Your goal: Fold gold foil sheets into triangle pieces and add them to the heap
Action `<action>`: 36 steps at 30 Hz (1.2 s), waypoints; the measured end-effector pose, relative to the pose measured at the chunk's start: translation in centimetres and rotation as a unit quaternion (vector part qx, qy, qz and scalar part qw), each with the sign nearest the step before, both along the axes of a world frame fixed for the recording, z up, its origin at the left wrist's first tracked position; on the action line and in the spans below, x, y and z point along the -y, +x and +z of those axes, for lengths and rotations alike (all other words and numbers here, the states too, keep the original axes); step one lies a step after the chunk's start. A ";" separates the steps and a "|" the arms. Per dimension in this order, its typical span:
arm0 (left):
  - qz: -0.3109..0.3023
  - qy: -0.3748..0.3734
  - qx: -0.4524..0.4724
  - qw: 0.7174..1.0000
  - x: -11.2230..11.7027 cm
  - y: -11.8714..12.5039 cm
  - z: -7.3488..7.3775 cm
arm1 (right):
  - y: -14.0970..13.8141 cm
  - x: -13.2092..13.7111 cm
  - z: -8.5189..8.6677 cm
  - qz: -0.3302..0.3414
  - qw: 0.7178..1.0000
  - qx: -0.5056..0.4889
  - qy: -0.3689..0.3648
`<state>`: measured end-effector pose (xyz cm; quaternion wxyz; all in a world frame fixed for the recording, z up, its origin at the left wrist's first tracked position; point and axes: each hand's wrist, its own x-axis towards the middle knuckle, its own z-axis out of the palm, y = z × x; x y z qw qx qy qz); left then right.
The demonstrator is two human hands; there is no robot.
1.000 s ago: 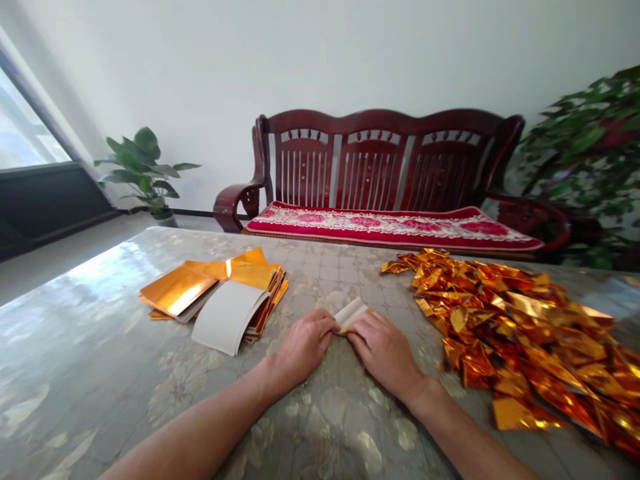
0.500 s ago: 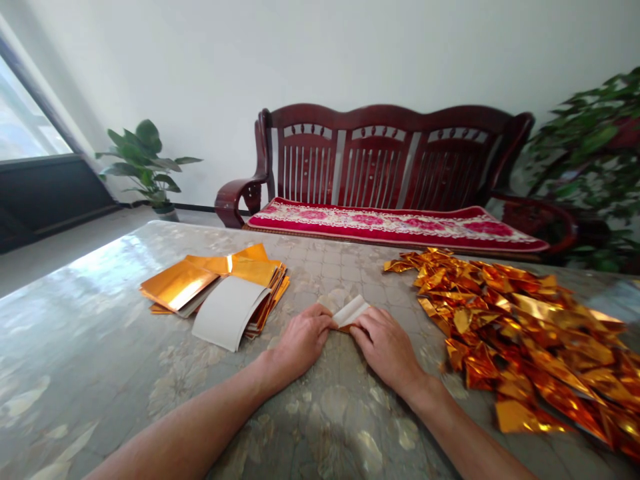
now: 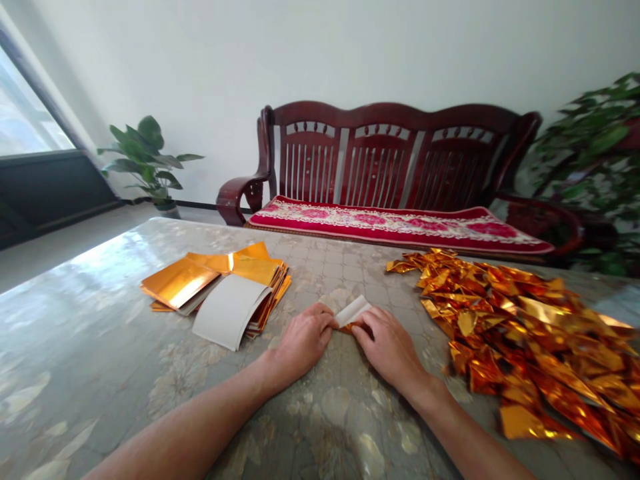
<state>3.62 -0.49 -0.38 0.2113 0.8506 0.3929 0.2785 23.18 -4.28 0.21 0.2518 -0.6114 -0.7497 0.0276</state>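
Note:
A small sheet of gold foil paper (image 3: 353,311), white back upward and gold edge toward me, lies partly folded between my hands. My left hand (image 3: 309,337) pinches its left end, fingers closed. At the opposite end, my right hand (image 3: 386,343) grips the paper between thumb and curled fingers. Left of my hands is a stack of flat foil sheets (image 3: 183,280), gold side up on some, with a curved white-backed sheet (image 3: 233,310) on top at the front. To the right spreads a big heap of folded gold foil pieces (image 3: 520,327).
The table (image 3: 125,373) has a glossy floral, grid-patterned cover. Behind it stands a dark red wooden bench (image 3: 383,160) with a red floral seat cover (image 3: 400,223). A potted plant (image 3: 150,160) is at the far left, and leafy vines (image 3: 595,160) hang at the right.
The white flap of the paper looks slightly narrower, folded a little further toward the far edge. Both hands keep their hold, and the view has shifted slightly.

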 end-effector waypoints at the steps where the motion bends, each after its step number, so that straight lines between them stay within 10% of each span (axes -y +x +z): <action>1: 0.001 0.000 0.000 1.000 0.0 0.0 0.0 | 0.0 0.0 0.0 0.000 1.000 -0.004 -0.003; 36: 0.011 0.000 -0.035 0.999 0.2 0.1 0.1 | 0.1 1.0 0.2 0.000 0.999 -0.049 -0.021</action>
